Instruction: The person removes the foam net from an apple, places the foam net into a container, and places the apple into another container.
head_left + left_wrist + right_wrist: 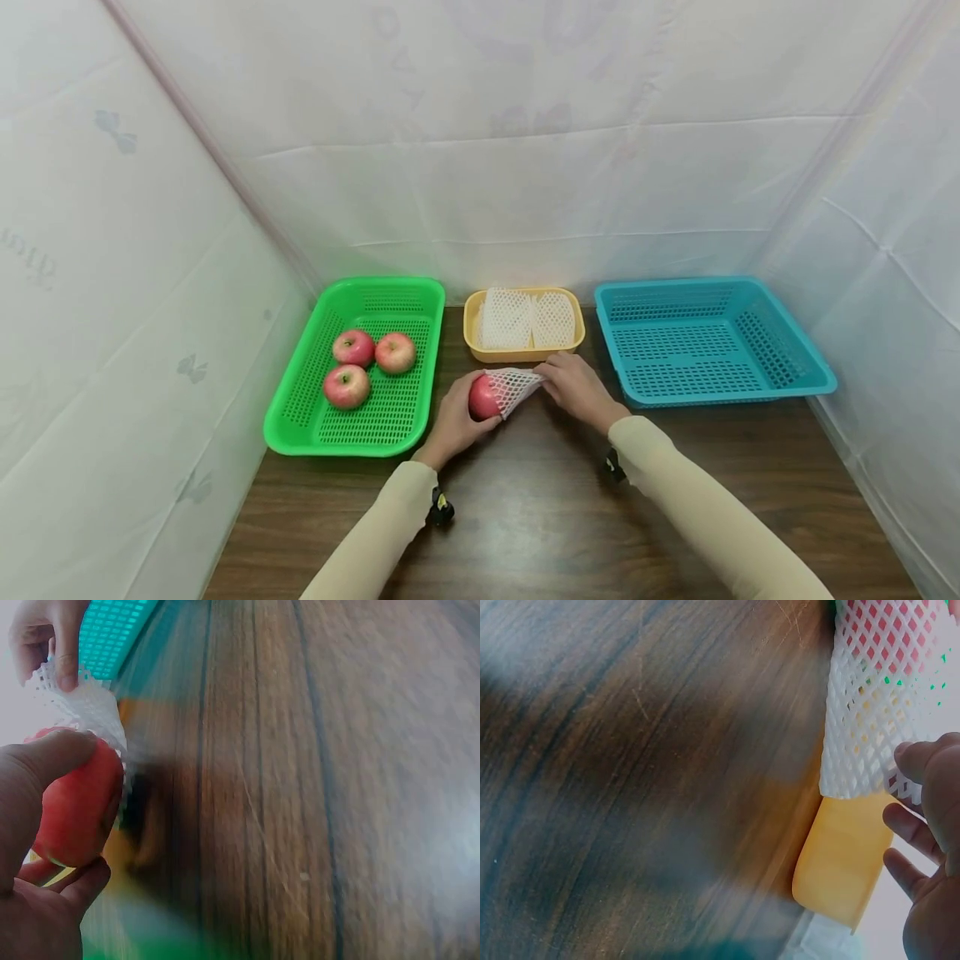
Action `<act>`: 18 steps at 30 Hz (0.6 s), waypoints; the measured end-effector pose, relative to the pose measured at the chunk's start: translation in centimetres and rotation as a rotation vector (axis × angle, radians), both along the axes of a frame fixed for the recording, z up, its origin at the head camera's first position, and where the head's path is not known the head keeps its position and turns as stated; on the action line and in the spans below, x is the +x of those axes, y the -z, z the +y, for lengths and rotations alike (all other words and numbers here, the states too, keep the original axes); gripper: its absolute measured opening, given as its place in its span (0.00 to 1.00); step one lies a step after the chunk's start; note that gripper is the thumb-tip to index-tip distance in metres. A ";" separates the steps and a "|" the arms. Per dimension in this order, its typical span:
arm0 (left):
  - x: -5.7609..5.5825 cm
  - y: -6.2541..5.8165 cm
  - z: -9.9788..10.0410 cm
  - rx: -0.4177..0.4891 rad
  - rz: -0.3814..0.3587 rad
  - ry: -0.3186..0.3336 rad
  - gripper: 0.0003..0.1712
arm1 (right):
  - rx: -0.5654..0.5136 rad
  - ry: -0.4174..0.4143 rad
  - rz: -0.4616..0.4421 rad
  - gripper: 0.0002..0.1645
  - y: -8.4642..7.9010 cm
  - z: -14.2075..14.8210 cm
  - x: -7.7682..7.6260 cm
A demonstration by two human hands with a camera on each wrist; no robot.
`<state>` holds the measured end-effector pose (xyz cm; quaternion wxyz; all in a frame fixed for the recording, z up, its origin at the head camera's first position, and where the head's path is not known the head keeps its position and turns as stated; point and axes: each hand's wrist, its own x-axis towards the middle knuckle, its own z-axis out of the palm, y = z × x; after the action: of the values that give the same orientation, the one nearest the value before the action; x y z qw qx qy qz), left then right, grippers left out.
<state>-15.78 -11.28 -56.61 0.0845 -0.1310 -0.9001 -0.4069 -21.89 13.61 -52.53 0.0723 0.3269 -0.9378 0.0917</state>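
Observation:
My left hand [455, 423] grips a red apple [483, 397], thumb and fingers on opposite sides of it in the left wrist view. A white foam net sleeve [513, 388] covers the apple's right part and tapers off to the right. Its loose end is pinched between the thumb and finger of my right hand [576, 388]. Through the mesh in the right wrist view, the red of the apple [889, 630] shows. Both hands are just in front of a small yellow basket [504, 356] that holds more white foam nets [507, 318].
At the left stands a green basket [300, 442] with three apples [347, 387] in it. A blue basket [720, 393] stands at the right, its slotted bottom showing. White sheeting [525, 192] closes off the back and both sides of the dark wooden table [540, 517].

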 end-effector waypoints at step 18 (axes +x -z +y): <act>0.6 0.5 -0.6 -0.016 -0.027 -0.006 0.47 | 0.030 0.010 0.022 0.13 -0.4 0.0 -0.1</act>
<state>-15.23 -11.90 -57.08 0.0726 -0.1234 -0.9048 -0.4010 -21.95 13.65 -52.12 0.0781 0.3243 -0.9399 0.0736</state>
